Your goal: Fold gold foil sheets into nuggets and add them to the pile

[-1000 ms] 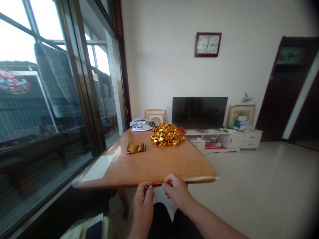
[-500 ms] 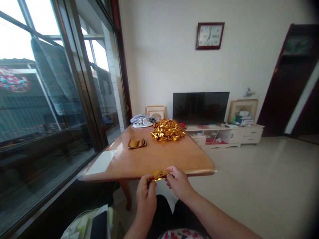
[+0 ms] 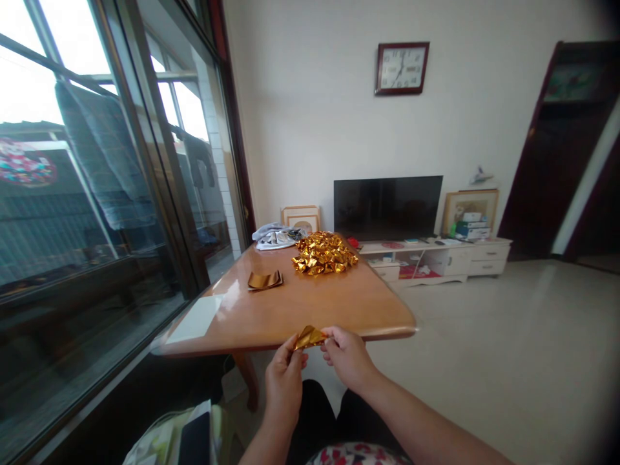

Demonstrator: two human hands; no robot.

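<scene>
Lifted a touch since a moment ago, the gold foil piece [image 3: 310, 336] sits pinched between both sets of fingers, left hand [image 3: 285, 381] and right hand [image 3: 347, 357] grasping opposite ends. Beyond the fingers, the counter [image 3: 300, 310] carries a gold stack [image 3: 264, 280] and a foil heap [image 3: 323, 252].

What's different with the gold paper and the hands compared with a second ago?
The gold foil piece, barely visible a second ago, now stands up wider between the left hand and right hand, both still pinching it. The folded pile, flat foil stack and table look unchanged.
</scene>
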